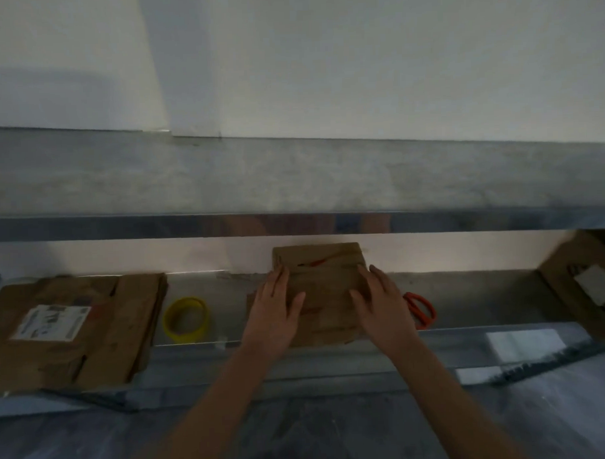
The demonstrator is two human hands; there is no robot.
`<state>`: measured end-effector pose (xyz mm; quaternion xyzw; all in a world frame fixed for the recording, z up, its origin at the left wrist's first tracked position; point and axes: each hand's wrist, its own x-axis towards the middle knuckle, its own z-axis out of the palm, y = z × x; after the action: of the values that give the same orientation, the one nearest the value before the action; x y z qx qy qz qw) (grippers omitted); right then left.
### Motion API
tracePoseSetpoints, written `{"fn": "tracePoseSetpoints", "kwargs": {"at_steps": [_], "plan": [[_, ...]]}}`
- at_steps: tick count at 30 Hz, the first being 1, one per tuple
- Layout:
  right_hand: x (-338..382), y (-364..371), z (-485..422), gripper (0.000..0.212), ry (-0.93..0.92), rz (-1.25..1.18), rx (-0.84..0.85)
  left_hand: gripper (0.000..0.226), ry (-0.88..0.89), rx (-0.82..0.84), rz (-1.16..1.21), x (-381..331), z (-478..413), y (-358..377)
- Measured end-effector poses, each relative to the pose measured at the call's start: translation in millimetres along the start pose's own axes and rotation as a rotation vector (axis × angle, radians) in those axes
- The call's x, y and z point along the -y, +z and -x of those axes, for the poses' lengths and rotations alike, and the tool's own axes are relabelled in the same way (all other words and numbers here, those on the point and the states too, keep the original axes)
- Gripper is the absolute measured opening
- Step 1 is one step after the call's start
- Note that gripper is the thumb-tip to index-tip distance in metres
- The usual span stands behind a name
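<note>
Resting at centre frame on the lower metal shelf [468, 292]: cardboard box [322, 290], flap end toward the wall; left hand [275, 316] flat on its left side, fingers straight and close together; right hand [382, 307] flat on its right side, fingers straight, slightly spread; orange scissors [421, 309] just right of the box, partly hidden by the right hand; yellow tape roll [186, 319] left of centre; flattened cardboard stack [74, 326] with white label at lower left; another carton [584, 284] at right edge.
</note>
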<state>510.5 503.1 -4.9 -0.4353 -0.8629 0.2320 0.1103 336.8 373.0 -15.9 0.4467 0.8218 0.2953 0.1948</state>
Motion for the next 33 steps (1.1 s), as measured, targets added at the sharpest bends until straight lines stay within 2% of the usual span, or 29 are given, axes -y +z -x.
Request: {"fn": "tracePoseSetpoints", "kwargs": {"at_steps": [3, 5, 10, 13, 15, 17, 18, 19, 21, 23, 25, 27, 29, 33], "plan": [[-8, 0, -15, 0.052, 0.091, -0.376, 0.083, 0.064, -0.087, -0.117, 0.172, -9, -4, 10], [-11, 0, -19, 0.053, 0.111, -0.477, 0.086, 0.062, -0.120, -0.188, 0.179, -14, -5, 14], [-22, 2, -20, 0.069, 0.074, -0.542, 0.169, 0.063, -0.206, -0.210, 0.195, -27, 5, 24], [-36, -6, -23, 0.069, 0.019, -0.551, 0.205, 0.060, -0.202, -0.197, 0.190, -28, 21, 32], [-42, -11, -24, 0.070, -0.009, -0.519, 0.235, 0.044, -0.173, -0.229, 0.188, -24, 22, 24], [-41, -11, -15, 0.075, -0.018, -0.477, 0.169, 0.025, -0.151, -0.272, 0.149, -18, 8, 5], [-37, -9, -5, 0.079, 0.001, -0.470, 0.090, 0.028, -0.136, -0.258, 0.123, -14, -4, -6], [-33, -6, 6, 0.084, 0.035, -0.463, -0.007, 0.040, -0.130, -0.189, 0.126, -10, -16, -17], [-27, 7, 33, 0.092, 0.135, -0.453, -0.175, 0.060, -0.159, 0.048, 0.237, -5, -35, -33], [-16, 18, 56, 0.097, 0.289, -0.556, -0.182, 0.058, -0.169, 0.232, 0.358, -2, -39, -35], [-1, 26, 68, 0.093, 0.343, -0.762, -0.075, 0.054, -0.150, 0.212, 0.429, 2, -31, -29], [11, 29, 73, 0.089, 0.240, -0.863, 0.000, 0.053, -0.165, 0.106, 0.483, 3, -16, -23], [19, 24, 73, 0.101, 0.172, -0.831, 0.050, 0.060, -0.192, 0.062, 0.516, 7, 5, -15], [19, 7, 68, 0.118, -0.016, -0.601, 0.126, 0.076, -0.192, -0.055, 0.487, 20, 55, -5]]}}
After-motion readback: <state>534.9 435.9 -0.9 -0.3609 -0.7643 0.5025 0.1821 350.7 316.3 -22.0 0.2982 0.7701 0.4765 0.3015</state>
